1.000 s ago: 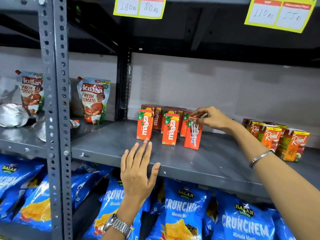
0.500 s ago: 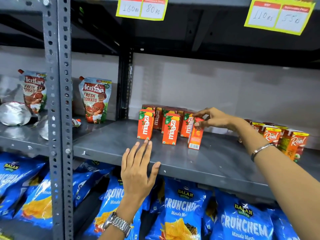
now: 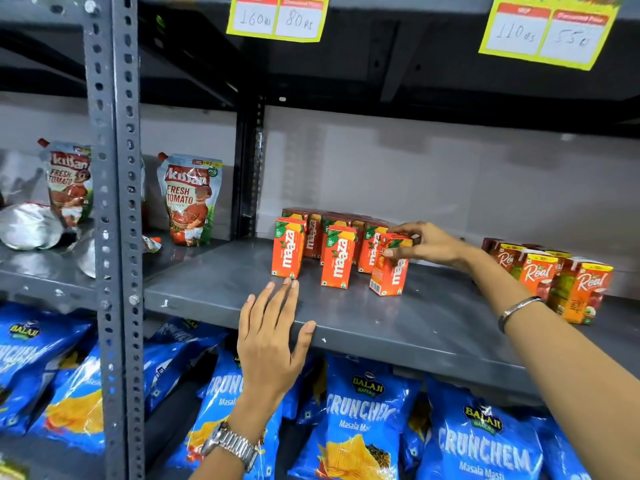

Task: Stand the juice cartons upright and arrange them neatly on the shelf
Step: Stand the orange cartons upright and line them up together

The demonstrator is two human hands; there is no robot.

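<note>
Several orange Maaza juice cartons stand in two rows on the grey metal shelf (image 3: 398, 317). The front row holds a left carton (image 3: 288, 249), a middle carton (image 3: 338, 257) and a right carton (image 3: 390, 268). My right hand (image 3: 424, 244) grips the top of the right carton, which stands upright, turned slightly. My left hand (image 3: 272, 336) lies flat on the shelf's front edge, fingers spread, its fingertips just below the left carton.
A cluster of Real juice cartons (image 3: 568, 284) stands at the shelf's right. Kissan tomato pouches (image 3: 188, 199) sit on the neighbouring shelf left of the perforated post (image 3: 114, 202). Blue Crunchem crisp bags (image 3: 367, 420) fill the shelf below. Price tags (image 3: 277, 17) hang above.
My right hand has rotated the right front carton so its Maaza face shows, and set it in line with the front row. My left hand has stayed put.
</note>
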